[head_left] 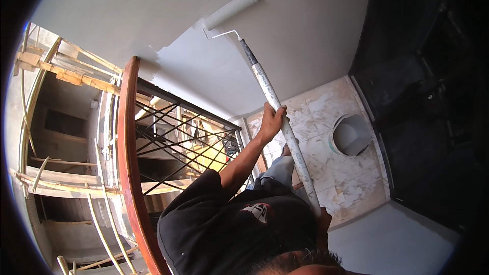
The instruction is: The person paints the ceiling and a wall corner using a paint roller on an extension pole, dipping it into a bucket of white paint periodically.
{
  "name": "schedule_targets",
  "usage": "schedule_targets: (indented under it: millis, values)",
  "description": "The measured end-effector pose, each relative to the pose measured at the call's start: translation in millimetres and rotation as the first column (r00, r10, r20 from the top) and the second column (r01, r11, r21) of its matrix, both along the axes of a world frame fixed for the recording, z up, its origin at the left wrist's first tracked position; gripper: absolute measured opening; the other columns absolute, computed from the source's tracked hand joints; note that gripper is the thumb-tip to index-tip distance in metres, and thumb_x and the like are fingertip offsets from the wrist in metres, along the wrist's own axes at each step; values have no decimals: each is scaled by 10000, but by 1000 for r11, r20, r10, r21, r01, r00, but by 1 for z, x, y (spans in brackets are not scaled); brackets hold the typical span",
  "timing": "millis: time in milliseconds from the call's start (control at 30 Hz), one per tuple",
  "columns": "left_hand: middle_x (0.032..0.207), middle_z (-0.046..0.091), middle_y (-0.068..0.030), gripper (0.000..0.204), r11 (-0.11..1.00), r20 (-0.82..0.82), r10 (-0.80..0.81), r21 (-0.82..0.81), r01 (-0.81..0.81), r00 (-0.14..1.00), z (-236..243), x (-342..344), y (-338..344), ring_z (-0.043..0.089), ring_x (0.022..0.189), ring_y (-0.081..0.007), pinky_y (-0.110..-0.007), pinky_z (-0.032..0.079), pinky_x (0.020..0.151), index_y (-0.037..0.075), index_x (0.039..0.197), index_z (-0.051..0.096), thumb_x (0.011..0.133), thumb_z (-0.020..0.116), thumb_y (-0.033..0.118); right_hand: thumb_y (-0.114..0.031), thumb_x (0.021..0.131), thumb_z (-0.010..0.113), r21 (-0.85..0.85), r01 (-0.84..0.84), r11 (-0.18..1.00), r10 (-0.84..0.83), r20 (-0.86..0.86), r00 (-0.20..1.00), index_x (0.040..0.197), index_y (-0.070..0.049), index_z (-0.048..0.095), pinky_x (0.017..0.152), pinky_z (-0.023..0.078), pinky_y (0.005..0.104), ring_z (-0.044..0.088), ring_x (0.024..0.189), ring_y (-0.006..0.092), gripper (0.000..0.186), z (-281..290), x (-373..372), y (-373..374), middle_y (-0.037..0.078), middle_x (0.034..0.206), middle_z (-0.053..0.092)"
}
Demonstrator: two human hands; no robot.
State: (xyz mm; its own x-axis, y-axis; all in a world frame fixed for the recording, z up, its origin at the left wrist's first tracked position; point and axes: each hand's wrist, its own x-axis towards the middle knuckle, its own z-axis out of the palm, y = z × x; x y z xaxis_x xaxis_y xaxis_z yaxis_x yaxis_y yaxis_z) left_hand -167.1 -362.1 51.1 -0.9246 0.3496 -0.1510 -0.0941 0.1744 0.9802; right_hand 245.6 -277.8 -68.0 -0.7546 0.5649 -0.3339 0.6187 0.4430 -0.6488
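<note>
My left hand (275,117) grips the pole (296,158) midway; my right hand (324,219) is at its butt, hold unclear. The roller (230,10) is on the wall (305,46), twelve o'clock: overloaded, it could drip. A careless sidestep might tip the bucket (333,142) at three.

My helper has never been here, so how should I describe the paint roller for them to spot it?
Start at the big grey wall beyond the tiled floor. Follow the long, paint-spotted pole from the person's left hand to its far end and thin bent wire. The roller is there: unlike them, a thick, pale cylinder.
</note>
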Motion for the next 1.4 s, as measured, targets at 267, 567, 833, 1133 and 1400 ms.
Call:
schedule_targets:
  millis: [267,567,833,1133,1400]
  values:
    - [849,570,-108,262,995,-49,-9,100,14,999,63,-10,16,621,679,-202,-338,537,612,-3,1087,425,949,560,175,-479,755,770,-76,85,994,-84,14,996,873,-17,641,680,538,429,690,705,336,494,22,-25,9,189,729,672]
    - [844,588,-158,169,956,330,-148,290,49,932,-57,70,67,646,733,-262,-388,575,658,-74,979,520,925,537,85,-380,780,781,208,336,919,-350,38,936,808,-25,669,597,521,370,644,593,276,373,86,108,43,119,672,659]
    - [938,549,-146,256,897,693,-370,439,44,619,-44,239,164,629,838,-284,-428,562,769,-18,1062,415,912,590,94,-276,914,669,244,901,-359,-448,-892,63,966,63,582,616,515,329,603,714,200,353,223,205,74,124,854,609]
    - [955,563,-112,125,828,824,-557,561,-12,100,-38,335,243,617,884,-228,-365,546,831,-19,971,507,951,523,103,-380,822,702,-297,825,481,-197,-953,-228,926,1,589,737,513,424,622,768,287,411,377,235,99,125,801,561]
    - [930,559,-114,112,842,847,-526,506,-190,-74,-95,253,312,601,834,-254,-386,549,821,19,1035,476,973,484,112,-502,872,646,-354,565,745,-438,-899,14,758,-95,574,806,420,434,511,732,221,428,383,79,170,33,671,480]
